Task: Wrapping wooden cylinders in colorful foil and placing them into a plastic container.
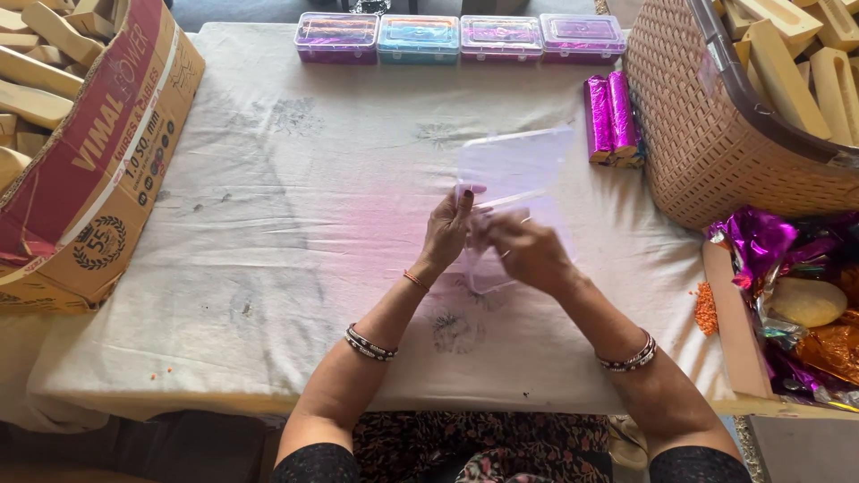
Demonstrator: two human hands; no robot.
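Note:
A clear plastic box [514, 170] with its hinged lid raised is held above the middle of the cloth-covered table [295, 233]. My left hand [445, 231] grips the box's left edge, thumb on the rim. My right hand [528, 252] holds the lower part from the right, fingers curled around it. Whether anything lies inside the box is hidden by my hands. Just beyond the box, two shiny pink foil-wrapped sticks [610, 116] lie side by side.
Several filled lidded boxes [461, 38] line the far edge. A woven basket [716, 125] of wooden pieces stands at the right, a cardboard carton [98, 152] of the same pieces at the left. Foil wrappers and a pale round lump [807, 302] fill a tray at the right.

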